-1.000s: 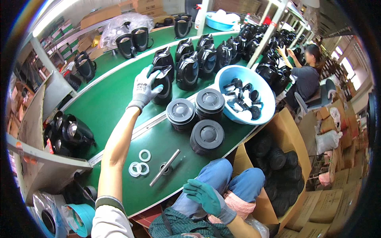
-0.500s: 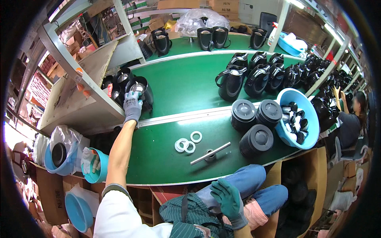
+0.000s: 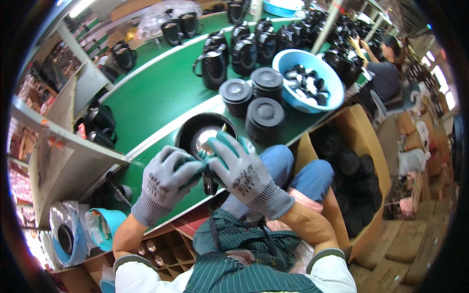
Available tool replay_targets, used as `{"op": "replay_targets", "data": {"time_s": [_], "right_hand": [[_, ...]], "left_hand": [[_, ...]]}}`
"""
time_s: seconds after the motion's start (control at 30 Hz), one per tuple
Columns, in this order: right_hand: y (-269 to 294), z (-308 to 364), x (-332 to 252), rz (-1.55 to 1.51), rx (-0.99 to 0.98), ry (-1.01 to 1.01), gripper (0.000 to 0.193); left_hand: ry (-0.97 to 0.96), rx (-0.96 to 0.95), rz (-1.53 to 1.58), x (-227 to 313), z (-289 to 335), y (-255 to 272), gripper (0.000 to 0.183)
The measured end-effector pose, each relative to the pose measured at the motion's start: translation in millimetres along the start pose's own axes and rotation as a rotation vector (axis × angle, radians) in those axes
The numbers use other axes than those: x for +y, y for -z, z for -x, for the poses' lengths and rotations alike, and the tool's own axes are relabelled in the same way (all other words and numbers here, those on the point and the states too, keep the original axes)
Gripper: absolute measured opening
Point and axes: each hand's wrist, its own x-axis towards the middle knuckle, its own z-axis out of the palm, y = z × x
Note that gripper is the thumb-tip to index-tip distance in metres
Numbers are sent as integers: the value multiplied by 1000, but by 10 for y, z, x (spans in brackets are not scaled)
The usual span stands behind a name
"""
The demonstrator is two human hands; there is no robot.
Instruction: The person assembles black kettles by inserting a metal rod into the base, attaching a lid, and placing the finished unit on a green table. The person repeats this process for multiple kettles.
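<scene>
A black jug [image 3: 188, 128] with a shiny metal inside is in front of me, its mouth facing up toward me. My left hand [image 3: 167, 177], in a grey and green glove, is closed at the jug's near rim, fingers bent together. From the other side my right hand [image 3: 244, 171], gloved alike, curls its fingers over the same part of the rim. A black handle [image 3: 210, 183] hangs below, between the two hands. The fingertips overlap there, so any small part between them is hidden.
Black ribbed cylinders [image 3: 264, 117] stand beyond my right hand, beside a blue basin [image 3: 337, 97] of small parts. Black jugs [image 3: 213, 68] line the green bench [image 3: 146, 107]. A carton [image 3: 376, 161] of black parts is at the right; a co-worker [image 3: 386, 73] sits farther off.
My left hand has come from the jugs at the left, and a jug is now in front of me. My right hand has risen from my lap to it. The view has turned right.
</scene>
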Motion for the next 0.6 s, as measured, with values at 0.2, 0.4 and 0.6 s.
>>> {"op": "replay_targets", "data": {"time_s": [0.2, 0.4, 0.6], "right_hand": [[285, 1118, 202, -524, 201, -176, 40], [215, 1255, 232, -873, 316, -69, 40], [65, 935, 256, -1022, 133, 49, 43]], "left_hand": [[654, 377, 836, -263, 516, -524, 38], [729, -360, 1365, -189, 1011, -1373, 61], [617, -368, 1181, 2, 663, -1340, 70]]}}
